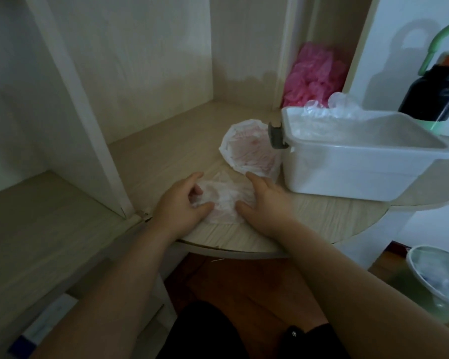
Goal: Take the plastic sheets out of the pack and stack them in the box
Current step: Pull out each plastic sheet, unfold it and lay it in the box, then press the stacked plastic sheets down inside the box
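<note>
A thin pale plastic sheet (pixel 222 198) lies crumpled on the wooden shelf near its rounded front edge. My left hand (pixel 182 200) pinches its left side between thumb and curled fingers. My right hand (pixel 266 200) lies flat on its right side with fingers fairly straight. Just behind it stands the open white pack (pixel 246 149), showing pinkish sheets inside. To the right sits the translucent white box (pixel 353 161) with a grey latch; clear plastic sheets (pixel 332 107) bulge over its back rim.
A pink plastic bundle (pixel 314 76) fills the narrow niche behind the box. A black bottle (pixel 436 92) with a green handle stands at far right. A bin (pixel 436 278) sits on the floor at lower right. Cabinet partitions rise at left and behind.
</note>
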Demonstrator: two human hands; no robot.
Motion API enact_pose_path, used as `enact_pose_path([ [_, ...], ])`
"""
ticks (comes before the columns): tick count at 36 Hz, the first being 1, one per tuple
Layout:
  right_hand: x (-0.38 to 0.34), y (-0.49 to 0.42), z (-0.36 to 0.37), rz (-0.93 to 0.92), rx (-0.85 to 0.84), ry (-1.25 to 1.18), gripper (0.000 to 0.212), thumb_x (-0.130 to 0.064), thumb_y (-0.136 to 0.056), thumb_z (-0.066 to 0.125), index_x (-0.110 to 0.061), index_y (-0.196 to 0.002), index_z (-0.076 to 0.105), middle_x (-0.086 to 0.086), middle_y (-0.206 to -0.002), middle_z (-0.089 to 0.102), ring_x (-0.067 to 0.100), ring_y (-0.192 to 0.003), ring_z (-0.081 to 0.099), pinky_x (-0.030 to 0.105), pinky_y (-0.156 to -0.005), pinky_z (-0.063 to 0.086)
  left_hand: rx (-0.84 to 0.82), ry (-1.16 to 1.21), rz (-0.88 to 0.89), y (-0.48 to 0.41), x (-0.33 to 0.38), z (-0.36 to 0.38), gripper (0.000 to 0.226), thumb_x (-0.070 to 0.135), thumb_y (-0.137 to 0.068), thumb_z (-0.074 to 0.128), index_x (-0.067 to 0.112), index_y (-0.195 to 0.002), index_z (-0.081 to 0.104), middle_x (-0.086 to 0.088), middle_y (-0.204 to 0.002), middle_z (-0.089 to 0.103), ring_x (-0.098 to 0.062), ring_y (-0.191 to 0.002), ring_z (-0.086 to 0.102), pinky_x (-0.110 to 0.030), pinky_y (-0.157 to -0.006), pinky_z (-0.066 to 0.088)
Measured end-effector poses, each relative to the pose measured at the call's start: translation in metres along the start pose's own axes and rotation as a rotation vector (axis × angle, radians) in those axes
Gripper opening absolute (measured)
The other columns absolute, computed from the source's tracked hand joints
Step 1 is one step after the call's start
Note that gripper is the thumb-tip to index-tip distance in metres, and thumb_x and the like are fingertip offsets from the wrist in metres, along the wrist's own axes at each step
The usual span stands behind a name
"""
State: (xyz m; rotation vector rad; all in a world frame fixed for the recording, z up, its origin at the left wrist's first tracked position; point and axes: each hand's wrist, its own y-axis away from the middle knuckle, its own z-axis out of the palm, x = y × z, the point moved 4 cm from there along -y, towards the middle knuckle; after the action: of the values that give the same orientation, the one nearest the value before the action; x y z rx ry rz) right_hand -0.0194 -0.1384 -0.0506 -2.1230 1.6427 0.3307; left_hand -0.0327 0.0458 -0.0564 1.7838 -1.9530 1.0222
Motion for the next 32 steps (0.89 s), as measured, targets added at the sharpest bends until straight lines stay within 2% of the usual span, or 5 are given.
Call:
enact_pose_path([
  [5,0.001,0.002,-0.003,-0.002,0.024,-0.051,0.074,-0.044,-0.088,0.057,-0.024,-0.149,0.021,0.002,-0.152,0.028,0.021,-0.137,0.028,0.034,-0.11,0.025,0.036,0.011,-0.05,-0.003,0.001,-0.001,0.083,0.035,-0.085,0.069,0.023,-0.151,0.021,0.0,-0.143,0.04,-0.006,-0.104,0.047,-0.024,-0.086,0.04],
  [15,-0.014,-0.001,-0.021,-0.13,0.121,-0.129,0.079,-0.041,-0.086,0.062,-0.021,-0.149,0.02,0.002,-0.153,0.026,0.018,-0.139,0.025,0.034,-0.111,0.024,0.089,0.474,-0.045,-0.012,0.025,-0.022,0.063,0.006,-0.082,0.071,0.03,-0.134,0.045,0.017,-0.095,0.064,0.008,-0.08,0.063,-0.017,-0.082,0.051],
  [21,-0.044,-0.015,-0.06,-0.162,-0.1,-0.236,0.083,-0.038,-0.08,0.071,-0.026,-0.147,0.025,0.001,-0.145,0.04,0.018,-0.132,0.039,0.031,-0.106,0.035,-0.073,0.614,0.119,-0.025,0.059,-0.04,0.036,0.0,-0.086,0.064,0.031,-0.104,0.064,0.014,-0.083,0.073,0.002,-0.088,0.066,-0.013,-0.077,0.048],
  [25,-0.048,-0.022,-0.083,-0.175,-0.089,-0.257,0.019,-0.029,-0.084,0.068,-0.011,-0.088,0.064,-0.002,-0.081,0.059,0.011,-0.078,0.056,0.009,-0.058,0.038,-0.08,0.738,0.11,-0.03,0.069,-0.047,0.028,-0.001,-0.089,0.058,0.024,-0.101,0.064,0.013,-0.081,0.07,0.002,-0.079,0.064,-0.013,-0.074,0.048],
  [32,-0.052,-0.023,-0.114,-0.216,-0.022,-0.398,0.024,-0.017,-0.086,0.066,-0.023,-0.065,0.055,-0.007,-0.065,0.054,0.004,-0.06,0.05,0.02,-0.063,0.044,-0.374,0.548,0.028,-0.028,0.075,-0.04,0.036,0.023,-0.066,0.075,0.026,-0.101,0.067,0.003,-0.09,0.073,-0.01,-0.085,0.067,-0.026,-0.083,0.052],
])
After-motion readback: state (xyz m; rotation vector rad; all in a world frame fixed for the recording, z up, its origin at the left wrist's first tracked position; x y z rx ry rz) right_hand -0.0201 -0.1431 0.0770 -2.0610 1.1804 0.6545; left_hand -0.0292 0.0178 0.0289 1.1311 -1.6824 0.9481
